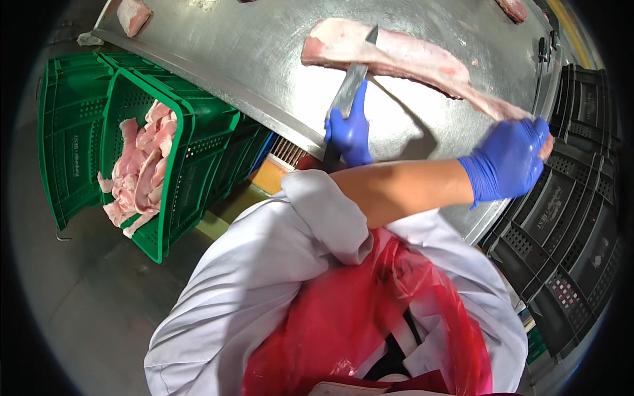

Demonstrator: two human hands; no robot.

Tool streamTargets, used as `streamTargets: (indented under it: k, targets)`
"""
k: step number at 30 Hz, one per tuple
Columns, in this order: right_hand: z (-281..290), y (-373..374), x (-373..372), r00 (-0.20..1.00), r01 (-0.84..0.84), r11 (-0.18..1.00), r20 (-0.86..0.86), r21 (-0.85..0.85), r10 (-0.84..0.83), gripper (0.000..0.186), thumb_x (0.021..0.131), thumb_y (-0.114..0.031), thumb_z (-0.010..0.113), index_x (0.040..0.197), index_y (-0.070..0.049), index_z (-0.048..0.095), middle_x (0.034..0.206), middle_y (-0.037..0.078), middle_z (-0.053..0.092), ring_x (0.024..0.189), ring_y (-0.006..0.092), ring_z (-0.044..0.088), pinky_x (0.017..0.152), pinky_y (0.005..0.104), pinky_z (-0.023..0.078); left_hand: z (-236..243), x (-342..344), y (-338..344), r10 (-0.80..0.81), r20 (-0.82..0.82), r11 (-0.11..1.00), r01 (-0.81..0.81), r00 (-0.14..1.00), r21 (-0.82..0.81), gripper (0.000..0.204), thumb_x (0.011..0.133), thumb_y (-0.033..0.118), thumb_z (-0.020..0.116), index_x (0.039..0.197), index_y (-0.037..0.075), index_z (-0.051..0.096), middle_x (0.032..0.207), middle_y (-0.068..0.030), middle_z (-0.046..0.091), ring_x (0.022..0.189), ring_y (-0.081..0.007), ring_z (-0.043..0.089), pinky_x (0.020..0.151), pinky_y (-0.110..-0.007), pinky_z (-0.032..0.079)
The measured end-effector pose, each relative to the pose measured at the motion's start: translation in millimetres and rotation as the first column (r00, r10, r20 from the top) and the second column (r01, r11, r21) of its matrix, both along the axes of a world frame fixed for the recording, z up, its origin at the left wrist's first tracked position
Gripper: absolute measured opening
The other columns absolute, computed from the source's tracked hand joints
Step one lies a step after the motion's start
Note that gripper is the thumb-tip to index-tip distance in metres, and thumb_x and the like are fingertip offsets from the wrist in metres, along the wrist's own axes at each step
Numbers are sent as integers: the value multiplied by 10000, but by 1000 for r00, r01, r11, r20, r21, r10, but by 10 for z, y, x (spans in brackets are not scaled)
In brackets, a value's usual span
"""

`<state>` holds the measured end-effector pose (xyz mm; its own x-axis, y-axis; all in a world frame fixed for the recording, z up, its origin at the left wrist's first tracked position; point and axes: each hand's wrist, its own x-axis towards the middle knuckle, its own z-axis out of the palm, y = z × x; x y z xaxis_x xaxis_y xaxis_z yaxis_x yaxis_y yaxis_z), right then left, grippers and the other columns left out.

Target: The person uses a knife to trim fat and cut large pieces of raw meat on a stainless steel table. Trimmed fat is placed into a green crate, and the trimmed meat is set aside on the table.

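A pale pink slab of meat (422, 56) lies on the steel table (218, 33), with a long strip (489, 102) running off toward the right. My left hand (508, 155), in a blue glove, is closed on that strip's end, its forearm crossing over my right arm. My right hand (350, 132), also gloved in blue, grips a knife (351, 79) whose blade lies at the slab's left part, pointing away from me. The knife's handle is partly hidden by that hand.
A green crate (165, 171) holding several pale meat pieces (142, 158) stands left of the table, beside more green crates. Black crates (561, 244) line the right side. Smaller meat pieces lie at the table's far left (134, 16) and far right (512, 8).
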<state>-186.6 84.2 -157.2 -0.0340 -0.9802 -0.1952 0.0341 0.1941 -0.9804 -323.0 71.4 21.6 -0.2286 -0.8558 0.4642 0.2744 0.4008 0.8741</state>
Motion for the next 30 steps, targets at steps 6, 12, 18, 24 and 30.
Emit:
streamTargets:
  k: [6,12,18,24,30]
  targets:
    - [-554,-601,19,968,142,990,209,0,-139,709,910,-38,492,1512,-159,138,751,62,561,539,136,546,463,299,475,107,85,198,-85,-16,996,85,996,-29,132,794,31,586,869,13,479,763,-151,586,703,-381,617,608,-446,477]
    - [-341,-562,423,997,68,995,25,68,-70,791,952,-131,543,1596,-135,84,848,65,558,612,132,557,515,292,486,364,270,266,-79,-110,996,83,991,30,123,770,14,590,824,17,479,734,-153,573,676,-360,602,609,-443,462]
    - [41,-310,856,998,26,995,54,96,-32,758,944,-169,541,1547,-105,87,783,98,620,601,191,605,529,342,510,601,537,158,-133,-177,991,133,975,-12,38,886,53,528,866,24,517,762,-111,563,746,-270,560,639,-398,453]
    - [176,-357,1042,990,118,993,76,26,-119,714,978,-186,520,1559,-99,114,802,78,591,613,165,575,547,311,509,727,780,290,-190,-135,982,185,972,-45,74,913,45,534,968,13,570,864,-86,584,824,-219,574,694,-365,474]
    - [763,-464,1050,958,20,947,265,319,-109,777,955,-127,490,1588,-153,41,797,103,601,584,196,588,503,348,496,959,1082,216,-34,-109,979,11,993,-204,147,918,16,539,1059,5,578,981,-82,588,881,-206,574,731,-341,475]
